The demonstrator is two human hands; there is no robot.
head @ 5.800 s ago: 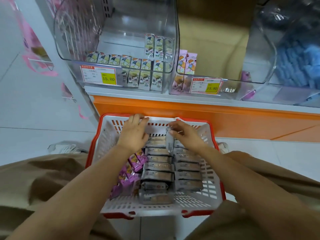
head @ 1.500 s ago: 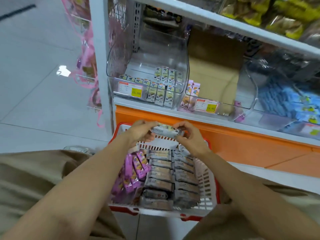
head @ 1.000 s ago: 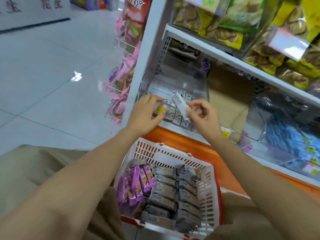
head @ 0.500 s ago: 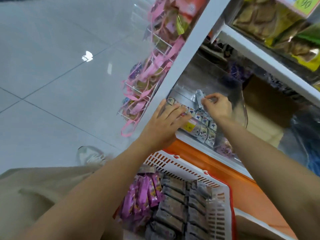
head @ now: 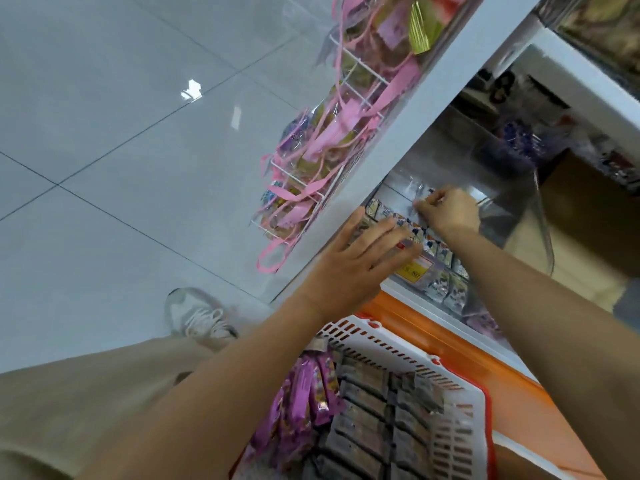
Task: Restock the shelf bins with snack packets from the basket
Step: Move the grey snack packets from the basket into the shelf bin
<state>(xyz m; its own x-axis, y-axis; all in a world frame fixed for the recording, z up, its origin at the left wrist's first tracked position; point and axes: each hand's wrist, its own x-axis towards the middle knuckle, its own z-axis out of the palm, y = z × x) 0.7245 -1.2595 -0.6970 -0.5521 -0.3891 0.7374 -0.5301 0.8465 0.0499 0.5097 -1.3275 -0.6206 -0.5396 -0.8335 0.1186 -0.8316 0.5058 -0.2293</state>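
The right hand (head: 450, 211), curled inside the clear plastic shelf bin (head: 512, 188), hides most of what may be a small silvery packet (head: 417, 199). The left hand (head: 360, 268) covers half the yellow price label (head: 414, 270). The bottom edge crops the white-and-red plastic basket (head: 464, 403).

I am in a shop. A yellow price label (head: 414, 270) fronts a clear shelf bin (head: 485, 188) of small snack packets (head: 446, 289). A wire rack (head: 311, 161) of ribbon-tied sweets hangs beside it, and a plastic shopping basket (head: 381, 344) sits below.
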